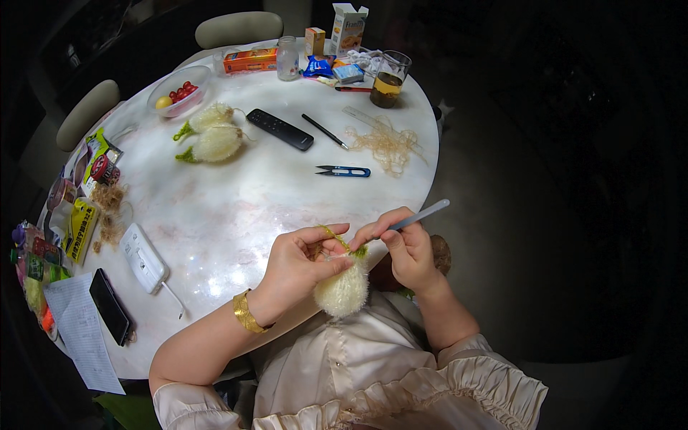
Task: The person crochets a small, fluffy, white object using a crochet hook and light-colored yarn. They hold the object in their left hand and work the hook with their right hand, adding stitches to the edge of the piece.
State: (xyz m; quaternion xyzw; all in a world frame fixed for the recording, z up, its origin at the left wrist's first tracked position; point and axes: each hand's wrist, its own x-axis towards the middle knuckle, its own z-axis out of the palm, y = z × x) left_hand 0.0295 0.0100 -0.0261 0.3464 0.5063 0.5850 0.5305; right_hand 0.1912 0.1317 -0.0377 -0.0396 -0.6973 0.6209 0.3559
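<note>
A fuzzy cream crocheted piece (342, 290) with a green top hangs below my fingers at the table's near edge. My left hand (303, 255) pinches it near the top, and a strand of green yarn (334, 235) runs over the fingers. In my right hand (403, 242) is a crochet hook with a pale grey handle (424, 214). Its tip meets the green part, but my fingers hide the hook end. Two similar cream pieces with green tips (217, 144) lie farther back on the table.
On the white round table (226, 209) lie blue thread snips (344, 171), a pen (324, 131), a black remote (280, 129) and tangled beige yarn (389, 142). A glass of dark drink (388, 83) stands at the back right. A phone (110, 306) and a white power strip (144, 258) lie left.
</note>
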